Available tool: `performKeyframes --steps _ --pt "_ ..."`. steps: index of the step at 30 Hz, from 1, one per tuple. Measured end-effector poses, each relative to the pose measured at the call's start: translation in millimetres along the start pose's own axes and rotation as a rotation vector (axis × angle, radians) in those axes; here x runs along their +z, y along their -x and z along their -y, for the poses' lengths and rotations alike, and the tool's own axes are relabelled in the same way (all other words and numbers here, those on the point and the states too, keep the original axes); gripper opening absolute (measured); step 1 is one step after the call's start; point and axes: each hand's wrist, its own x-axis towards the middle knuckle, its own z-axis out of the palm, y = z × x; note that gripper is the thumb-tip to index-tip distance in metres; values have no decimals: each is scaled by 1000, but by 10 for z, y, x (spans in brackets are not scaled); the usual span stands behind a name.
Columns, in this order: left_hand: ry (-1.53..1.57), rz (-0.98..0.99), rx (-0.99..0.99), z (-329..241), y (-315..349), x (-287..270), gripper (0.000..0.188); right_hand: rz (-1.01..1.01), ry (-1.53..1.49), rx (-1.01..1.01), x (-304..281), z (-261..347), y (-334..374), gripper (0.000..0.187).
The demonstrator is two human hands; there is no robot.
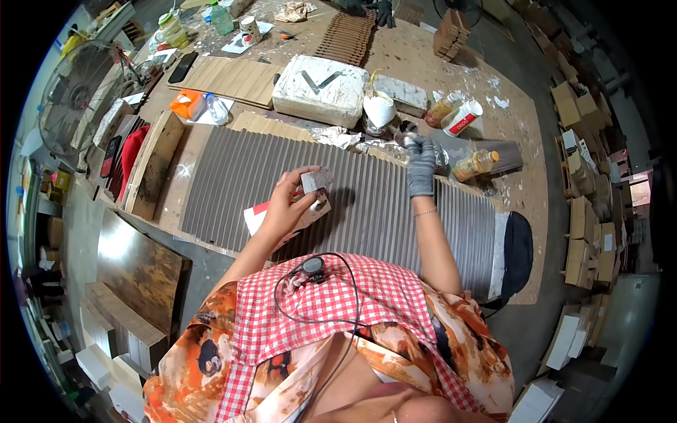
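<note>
My bare left hand [285, 201] is over a grey ribbed panel [282, 158], pinching a small grey flat-faced piece [317, 180] between thumb and fingers. Below that piece lies a white and red card [310, 215] with dark smears on it. My right hand [421, 168], in a grey glove, reaches to the panel's far edge with its fingers curled together. What those fingers hold is too small to make out. Crumpled foil [335, 137] and a white bag-like bundle in a cup [379, 111] are close to the right hand.
A white taped block [319, 90] stands behind the panel. On the right are a bottle with an orange cap [476, 166] and a white and red can [462, 118]. An orange packet [187, 104], a wooden board [155, 166] and a fan [77, 99] are on the left.
</note>
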Motion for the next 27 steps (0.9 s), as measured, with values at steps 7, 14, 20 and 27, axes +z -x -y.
performKeyframes --steps 7,14,20,27 --pt "12 12 -16 -14 -21 -26 49 8 838 -127 -410 -663 -664 19" --pt "3 5 -63 -81 2 -16 48 138 1070 -65 -295 -681 -768 19" --pt "89 -9 -70 -17 0 -29 49 206 1330 -138 -122 -195 -586 17" --pt "477 -93 -60 -13 -50 -152 47 930 302 27 541 845 462 62"
